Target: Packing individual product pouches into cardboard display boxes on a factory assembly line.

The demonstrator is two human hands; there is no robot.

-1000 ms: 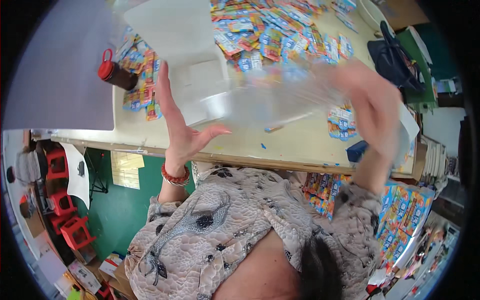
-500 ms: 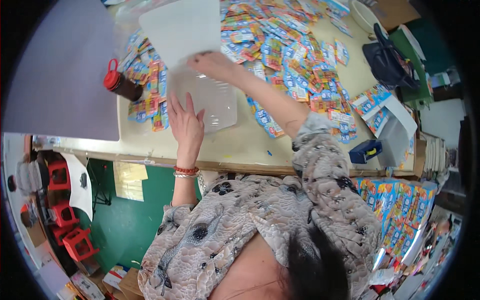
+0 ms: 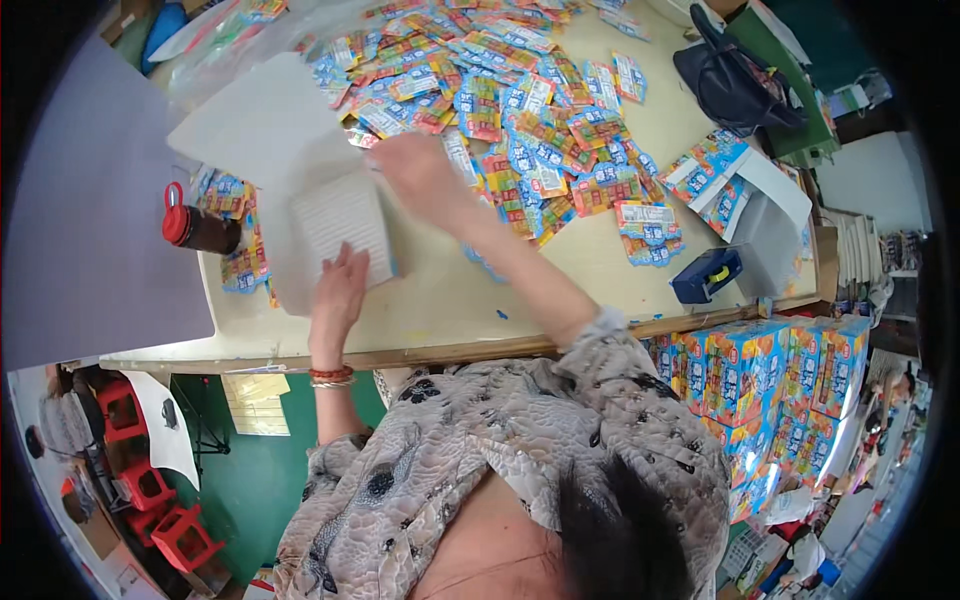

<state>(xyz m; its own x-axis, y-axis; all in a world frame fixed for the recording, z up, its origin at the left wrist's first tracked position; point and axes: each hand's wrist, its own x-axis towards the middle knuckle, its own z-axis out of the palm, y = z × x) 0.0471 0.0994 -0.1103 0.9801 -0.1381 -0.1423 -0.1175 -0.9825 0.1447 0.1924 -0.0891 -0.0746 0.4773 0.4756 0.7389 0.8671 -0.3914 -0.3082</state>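
Note:
In front of me lies a large whitish card piece [image 3: 250, 135], its broad flap reaching toward the far left. On its near part sits a pale rectangular panel [image 3: 345, 215] with fine ridges; I cannot tell whether it is card or plastic. My left hand [image 3: 340, 290] rests on the panel's near edge, fingers stretched out. My right hand [image 3: 425, 175] is over the panel's far right corner, smeared by motion, so its grip does not show. Many small colourful snack packets [image 3: 520, 110] are heaped beyond and right of the card.
A dark bottle with a red cap [image 3: 205, 230] lies left of the card. At the right are a blue tape dispenser [image 3: 707, 275], an open printed carton [image 3: 770, 220] and a dark handbag [image 3: 740, 85]. Printed boxes [image 3: 745, 375] are stacked below the table edge. Red stools [image 3: 185, 538] stand lower left.
The clear plastic tray under my hands is no longer recognisable; a ridged pale panel shows there. The card's flap has swung leftward. My head view has shifted, and my right hand blurs.

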